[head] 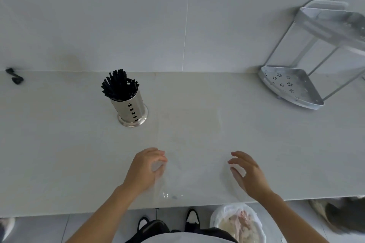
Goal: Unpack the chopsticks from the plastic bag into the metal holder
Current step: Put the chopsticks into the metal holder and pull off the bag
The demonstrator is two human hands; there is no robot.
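A shiny metal holder with punched holes stands upright on the pale counter, left of centre. It is packed with black chopsticks that lean to the left. A clear, nearly invisible plastic bag lies flat on the counter between my hands and looks empty. My left hand pinches the bag's left edge with curled fingers. My right hand hovers by the bag's right edge with its fingers spread and relaxed, holding nothing.
A metal corner rack stands at the back right against the tiled wall. A small black object lies at the far left by the wall. Below the counter's front edge sits a lined bin beside my shoes.
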